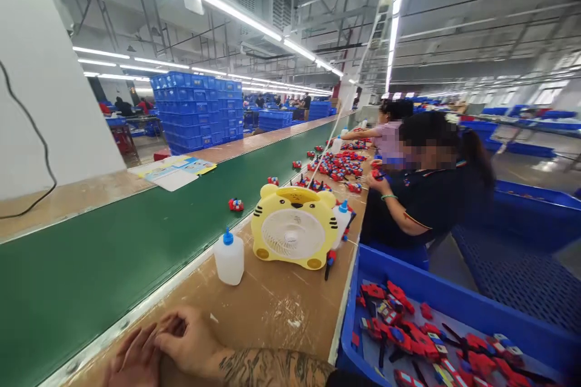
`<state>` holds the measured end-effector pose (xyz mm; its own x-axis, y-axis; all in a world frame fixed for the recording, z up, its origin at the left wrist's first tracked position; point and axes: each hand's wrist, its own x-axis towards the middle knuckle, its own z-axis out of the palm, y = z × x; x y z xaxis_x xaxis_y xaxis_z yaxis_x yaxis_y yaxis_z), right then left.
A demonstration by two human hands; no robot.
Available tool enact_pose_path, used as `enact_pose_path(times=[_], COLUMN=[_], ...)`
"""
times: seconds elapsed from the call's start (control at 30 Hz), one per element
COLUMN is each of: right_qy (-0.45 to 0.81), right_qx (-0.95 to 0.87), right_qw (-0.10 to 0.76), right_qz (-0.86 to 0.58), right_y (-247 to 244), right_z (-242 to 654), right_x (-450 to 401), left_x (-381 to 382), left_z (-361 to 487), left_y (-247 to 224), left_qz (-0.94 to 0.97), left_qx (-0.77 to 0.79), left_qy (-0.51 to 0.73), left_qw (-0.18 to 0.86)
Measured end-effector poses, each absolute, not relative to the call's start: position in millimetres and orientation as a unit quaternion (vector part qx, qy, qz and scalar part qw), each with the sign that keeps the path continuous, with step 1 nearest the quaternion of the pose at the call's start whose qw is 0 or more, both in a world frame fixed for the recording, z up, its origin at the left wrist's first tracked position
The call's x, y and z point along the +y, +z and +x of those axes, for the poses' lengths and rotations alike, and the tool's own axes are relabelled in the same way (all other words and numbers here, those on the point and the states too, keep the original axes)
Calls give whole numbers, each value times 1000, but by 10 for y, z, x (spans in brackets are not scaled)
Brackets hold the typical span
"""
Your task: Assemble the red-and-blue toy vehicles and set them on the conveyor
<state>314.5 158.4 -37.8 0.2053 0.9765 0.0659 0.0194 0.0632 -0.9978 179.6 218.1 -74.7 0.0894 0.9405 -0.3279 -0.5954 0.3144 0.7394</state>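
Observation:
My left hand (131, 358) lies near the bottom edge of the view, its fingers stretched out, holding nothing visible. My right hand (195, 338) meets it there, with its thumb and fingers curled over the left fingertips. Whatever the curled fingers may hold is hidden. Both hands are over the near end of the brown worktable (272, 320). Beyond them stands a white plastic bottle (229, 259) with a blue nozzle cap. A yellow fan (295, 227) shaped like an animal face is upright to its right.
A green conveyor belt (149, 236) runs along the left, carrying a red-and-blue toy part (236, 204). A blue crate (436, 284) at right holds several similar parts. Another heap (340, 163) lies farther up the table, where a co-worker (422, 181) sits. Stacked blue crates (195, 112) stand behind the belt.

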Motion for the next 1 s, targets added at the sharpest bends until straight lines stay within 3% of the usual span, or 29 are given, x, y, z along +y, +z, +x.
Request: enact_pose_path(times=[0.2, 0.33, 1.0], right_qy=[387, 407, 464], right_qx=[-435, -427, -387], right_qw=[634, 632, 618], right_qz=[-510, -502, -503], right_y=[-747, -862, -833], right_z=[2938, 2941, 2886], right_x=[1768, 1781, 1782], left_x=[1998, 1956, 1936], left_z=[1776, 1776, 1709], left_y=[-735, -723, -645], left_qz=[179, 175, 170], left_qx=[244, 196, 252], left_qy=[554, 567, 560], left_qw=[775, 781, 771])
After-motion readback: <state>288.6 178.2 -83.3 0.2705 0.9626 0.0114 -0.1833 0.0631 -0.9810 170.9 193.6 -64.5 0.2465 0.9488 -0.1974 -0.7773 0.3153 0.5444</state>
